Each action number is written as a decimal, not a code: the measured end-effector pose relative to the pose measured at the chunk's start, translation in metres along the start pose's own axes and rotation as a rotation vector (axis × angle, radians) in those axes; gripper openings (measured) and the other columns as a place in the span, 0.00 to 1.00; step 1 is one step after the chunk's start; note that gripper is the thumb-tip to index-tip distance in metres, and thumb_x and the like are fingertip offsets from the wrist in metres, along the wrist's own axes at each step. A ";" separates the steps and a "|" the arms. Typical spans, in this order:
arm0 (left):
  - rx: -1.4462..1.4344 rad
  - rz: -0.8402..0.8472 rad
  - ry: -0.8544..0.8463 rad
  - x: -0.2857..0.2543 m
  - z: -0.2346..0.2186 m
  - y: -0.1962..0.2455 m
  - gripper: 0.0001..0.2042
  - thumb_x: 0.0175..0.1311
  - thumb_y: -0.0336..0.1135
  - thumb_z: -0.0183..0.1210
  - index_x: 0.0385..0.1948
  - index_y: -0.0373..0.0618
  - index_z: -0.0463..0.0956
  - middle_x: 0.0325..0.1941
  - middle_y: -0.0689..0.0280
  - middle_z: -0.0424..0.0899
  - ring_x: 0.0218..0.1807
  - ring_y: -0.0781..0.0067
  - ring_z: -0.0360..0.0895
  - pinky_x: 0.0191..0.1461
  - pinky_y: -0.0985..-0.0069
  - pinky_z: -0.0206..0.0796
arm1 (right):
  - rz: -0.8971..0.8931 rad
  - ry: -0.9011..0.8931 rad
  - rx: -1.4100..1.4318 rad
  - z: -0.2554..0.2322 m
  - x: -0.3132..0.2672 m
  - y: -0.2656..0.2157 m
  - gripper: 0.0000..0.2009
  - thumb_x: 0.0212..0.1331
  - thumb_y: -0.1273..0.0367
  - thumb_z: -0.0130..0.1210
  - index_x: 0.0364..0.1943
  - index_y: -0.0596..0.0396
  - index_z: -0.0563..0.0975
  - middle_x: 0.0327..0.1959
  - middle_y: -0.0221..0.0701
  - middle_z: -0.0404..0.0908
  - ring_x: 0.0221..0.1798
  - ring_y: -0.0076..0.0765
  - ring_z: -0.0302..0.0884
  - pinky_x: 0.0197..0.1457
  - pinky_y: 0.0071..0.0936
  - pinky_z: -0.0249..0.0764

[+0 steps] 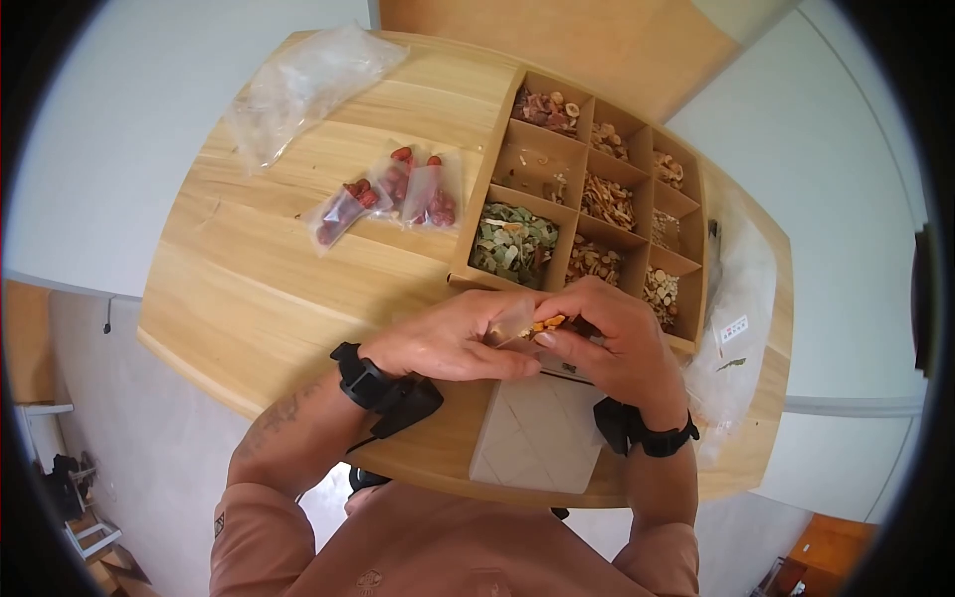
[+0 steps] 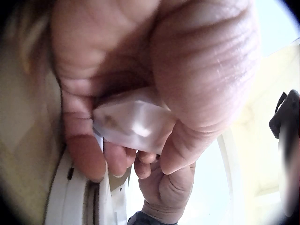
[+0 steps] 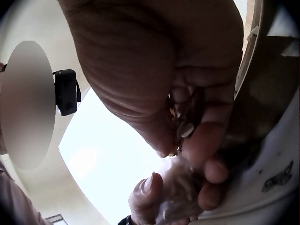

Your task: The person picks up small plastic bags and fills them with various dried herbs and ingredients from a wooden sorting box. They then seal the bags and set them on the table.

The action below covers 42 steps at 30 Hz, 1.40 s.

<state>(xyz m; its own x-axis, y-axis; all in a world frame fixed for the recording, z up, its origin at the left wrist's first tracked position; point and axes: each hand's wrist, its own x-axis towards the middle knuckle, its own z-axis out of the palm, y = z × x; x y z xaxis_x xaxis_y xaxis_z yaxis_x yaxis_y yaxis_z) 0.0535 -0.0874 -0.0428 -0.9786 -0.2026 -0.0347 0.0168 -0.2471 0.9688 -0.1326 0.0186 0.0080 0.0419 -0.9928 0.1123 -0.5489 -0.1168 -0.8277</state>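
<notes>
My left hand holds a small translucent bag between thumb and fingers, its mouth facing right. In the left wrist view the bag lies across the fingers beneath the palm. My right hand pinches some orange-yellow dried pieces right at the bag's mouth. The right wrist view shows the pieces between thumb and fingers, with the bag just below. Both hands are over the table, close to the near edge of a divided cardboard box.
The box's compartments hold green dried leaves, sliced roots and other dried pieces. Several small bags of red dates lie to its left. Large clear plastic bags lie at back left and right. A white packet sits near the front edge.
</notes>
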 end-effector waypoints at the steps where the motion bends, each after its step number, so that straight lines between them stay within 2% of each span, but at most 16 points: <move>1: -0.021 0.001 0.001 0.000 0.000 -0.001 0.25 0.66 0.24 0.60 0.65 0.39 0.65 0.56 0.66 0.76 0.58 0.80 0.71 0.59 0.76 0.68 | 0.008 0.003 0.007 0.000 0.000 -0.001 0.10 0.54 0.76 0.64 0.41 0.52 0.81 0.34 0.33 0.79 0.35 0.36 0.79 0.37 0.28 0.74; 12: -0.017 -0.008 0.003 -0.001 0.001 0.003 0.19 0.66 0.28 0.61 0.58 0.42 0.70 0.48 0.70 0.77 0.50 0.83 0.72 0.51 0.79 0.69 | 0.011 0.000 -0.013 0.002 -0.003 -0.001 0.10 0.55 0.75 0.64 0.41 0.52 0.81 0.34 0.32 0.79 0.35 0.38 0.78 0.37 0.29 0.74; 15: -0.006 -0.015 -0.013 -0.002 0.000 0.004 0.24 0.66 0.25 0.59 0.64 0.42 0.67 0.51 0.68 0.79 0.53 0.82 0.72 0.57 0.79 0.69 | 0.020 0.005 0.003 0.003 -0.004 0.000 0.10 0.55 0.75 0.64 0.41 0.52 0.80 0.34 0.32 0.79 0.36 0.38 0.78 0.38 0.29 0.74; 18: 0.074 -0.069 -0.013 -0.003 -0.001 0.009 0.23 0.66 0.25 0.59 0.64 0.42 0.68 0.51 0.68 0.79 0.52 0.83 0.72 0.56 0.79 0.69 | 0.026 0.002 0.010 0.004 -0.004 0.001 0.10 0.55 0.75 0.65 0.41 0.52 0.80 0.34 0.33 0.79 0.36 0.38 0.78 0.38 0.29 0.74; 21: 0.058 -0.043 -0.004 -0.003 0.000 0.009 0.23 0.66 0.26 0.60 0.63 0.43 0.69 0.51 0.68 0.78 0.51 0.83 0.72 0.55 0.80 0.69 | 0.029 -0.001 0.012 0.003 -0.003 0.000 0.11 0.55 0.75 0.64 0.42 0.52 0.80 0.34 0.32 0.79 0.36 0.38 0.78 0.38 0.29 0.74; 24: 0.018 0.002 0.022 -0.003 0.001 0.005 0.19 0.66 0.29 0.62 0.58 0.44 0.71 0.44 0.73 0.78 0.44 0.86 0.71 0.45 0.82 0.66 | 0.023 0.007 0.012 0.004 -0.004 0.001 0.11 0.55 0.76 0.64 0.42 0.52 0.80 0.34 0.32 0.79 0.37 0.38 0.79 0.39 0.30 0.74; 27: 0.035 -0.026 -0.002 -0.003 0.000 0.008 0.24 0.66 0.25 0.59 0.64 0.42 0.67 0.51 0.68 0.78 0.53 0.82 0.72 0.58 0.78 0.70 | 0.042 0.005 0.013 0.003 -0.005 0.001 0.10 0.55 0.76 0.63 0.42 0.52 0.80 0.35 0.32 0.80 0.37 0.38 0.79 0.40 0.30 0.74; 31: -0.002 -0.021 -0.021 -0.003 0.001 0.009 0.24 0.66 0.24 0.59 0.65 0.42 0.67 0.52 0.67 0.78 0.56 0.81 0.73 0.61 0.77 0.69 | 0.067 0.008 0.059 0.004 -0.006 -0.001 0.10 0.55 0.76 0.63 0.42 0.53 0.80 0.36 0.32 0.81 0.38 0.39 0.79 0.42 0.31 0.74; 34: -0.014 -0.015 -0.018 -0.002 0.001 0.006 0.25 0.66 0.24 0.59 0.65 0.42 0.66 0.53 0.67 0.77 0.57 0.80 0.73 0.62 0.76 0.69 | 0.069 0.008 0.052 0.003 -0.007 -0.001 0.10 0.56 0.77 0.62 0.42 0.54 0.80 0.36 0.32 0.82 0.36 0.34 0.80 0.39 0.28 0.76; 39: 0.020 0.026 -0.001 -0.001 0.000 -0.003 0.25 0.66 0.26 0.60 0.65 0.42 0.67 0.53 0.68 0.77 0.57 0.80 0.72 0.63 0.76 0.69 | 0.233 0.015 0.150 0.001 -0.009 -0.009 0.09 0.60 0.77 0.61 0.44 0.55 0.80 0.36 0.30 0.82 0.32 0.23 0.81 0.34 0.22 0.78; 42: 0.025 -0.003 0.016 -0.002 0.001 -0.001 0.24 0.65 0.27 0.61 0.64 0.43 0.68 0.50 0.69 0.77 0.53 0.82 0.72 0.57 0.78 0.70 | 0.266 0.016 0.185 -0.001 -0.010 -0.011 0.09 0.61 0.76 0.60 0.45 0.55 0.80 0.37 0.30 0.83 0.32 0.22 0.81 0.32 0.21 0.78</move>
<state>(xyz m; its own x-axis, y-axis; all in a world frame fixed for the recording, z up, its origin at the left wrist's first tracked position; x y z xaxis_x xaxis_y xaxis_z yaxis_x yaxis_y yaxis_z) 0.0554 -0.0858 -0.0432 -0.9752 -0.2175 -0.0418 0.0082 -0.2240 0.9745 -0.1277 0.0296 0.0170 -0.0960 -0.9888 -0.1139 -0.3776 0.1421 -0.9150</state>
